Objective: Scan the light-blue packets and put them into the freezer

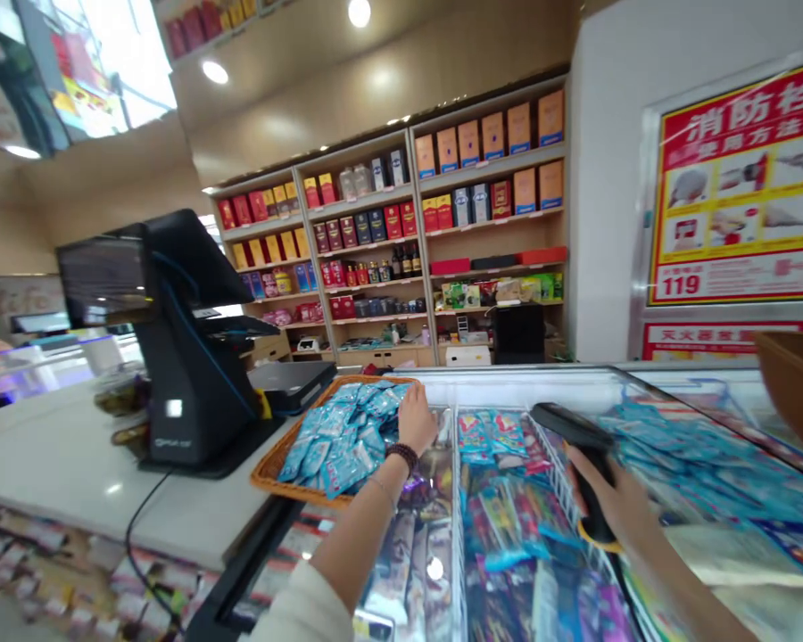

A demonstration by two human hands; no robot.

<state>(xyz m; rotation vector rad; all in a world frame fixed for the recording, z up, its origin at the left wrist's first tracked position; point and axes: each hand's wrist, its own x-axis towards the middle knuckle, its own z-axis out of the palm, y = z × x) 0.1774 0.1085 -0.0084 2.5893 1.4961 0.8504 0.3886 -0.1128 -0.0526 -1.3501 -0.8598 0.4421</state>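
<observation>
A wicker basket [268, 473] heaped with small blue packets [348, 432] sits at the near left edge of the freezer. My left hand [417, 421], with a beaded bracelet at the wrist, is closed at the basket's right rim. Its fingertips are partly hidden. In my right hand [602, 495] is a black barcode scanner [572, 426], gripped by its handle, its head pointing to the left. The scanner hangs over the freezer compartments, with its cable running down below it.
A black cash register [187, 357] stands on the white counter [60, 446] at left. Wire dividers [459, 535] split the freezer [509, 383], which holds packaged ice pops [509, 517] and more blue packets [702, 464]. A brown container [796, 383] juts in at right. Shelves [388, 201] of boxes stand behind.
</observation>
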